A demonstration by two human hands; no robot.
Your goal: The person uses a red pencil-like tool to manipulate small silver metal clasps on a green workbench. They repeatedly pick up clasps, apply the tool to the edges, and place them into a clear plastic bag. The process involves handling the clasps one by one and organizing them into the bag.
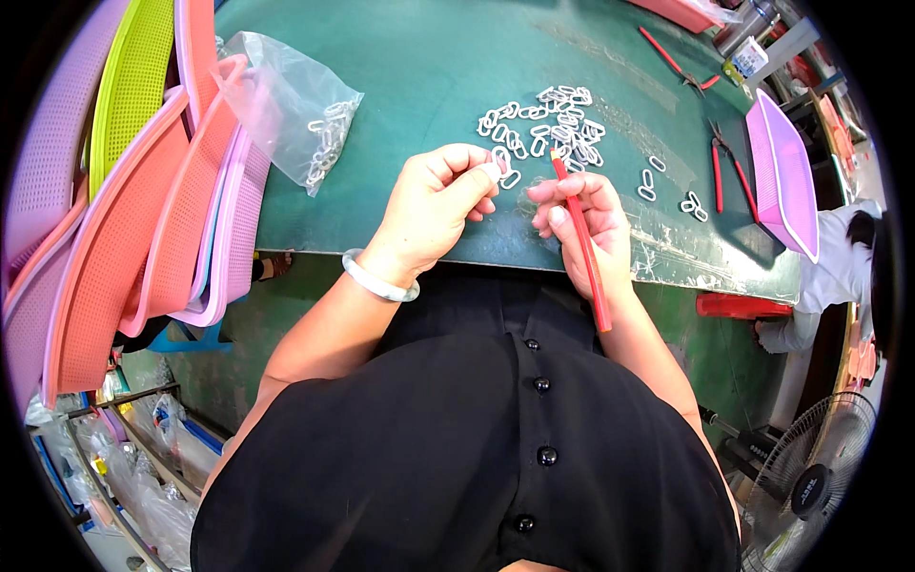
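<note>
Green counter point(419, 105) in front of me; stacked plastic baskets point(143, 229) at its left. A clear bag point(286, 86) holding some links lies near them; a lilac tray point(782, 172) sits at far right, red-handled pliers point(719, 176) just beside it. A heap of pale links point(569, 119) lies just beyond my hands. Right grip point(599, 224): closed around a slim red tool point(586, 257) (exact kind: cannot tell). Left grip point(434, 195): thumb and finger pinching one pale link point(502, 164), above the counter.
</note>
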